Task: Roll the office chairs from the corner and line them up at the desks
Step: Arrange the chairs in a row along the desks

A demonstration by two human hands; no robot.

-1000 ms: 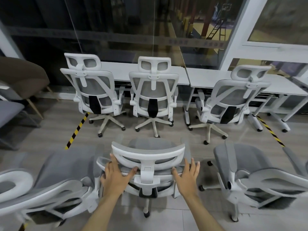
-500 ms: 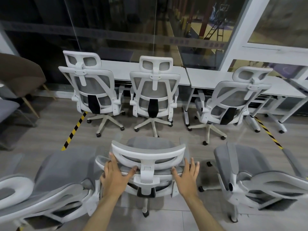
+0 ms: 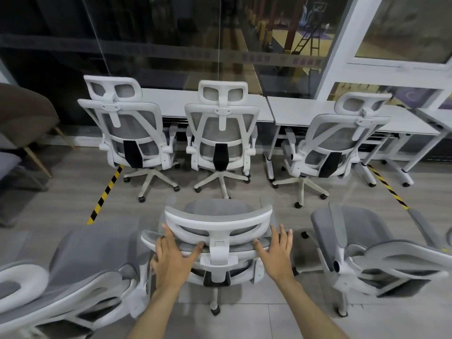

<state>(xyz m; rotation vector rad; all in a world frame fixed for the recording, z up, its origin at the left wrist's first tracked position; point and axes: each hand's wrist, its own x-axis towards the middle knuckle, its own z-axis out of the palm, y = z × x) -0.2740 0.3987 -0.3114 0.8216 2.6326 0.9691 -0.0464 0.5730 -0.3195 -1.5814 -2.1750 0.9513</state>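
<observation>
Behind three desk-side chairs, the middle chair (image 3: pixel 218 223) faces the desks (image 3: pixel 318 113), both spread hands (image 3: pixel 171 260) flat on its backrest.

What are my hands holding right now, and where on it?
Both the left hand and right hand rest flat, fingers spread, on the top edge of the middle chair's backrest, either side of the headrest post; neither grips it.

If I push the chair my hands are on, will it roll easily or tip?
The middle chair probably rolls easily: a caster sits on smooth floor. Both hands, left hand and right hand, press high on the backrest, so it may lean.
</observation>
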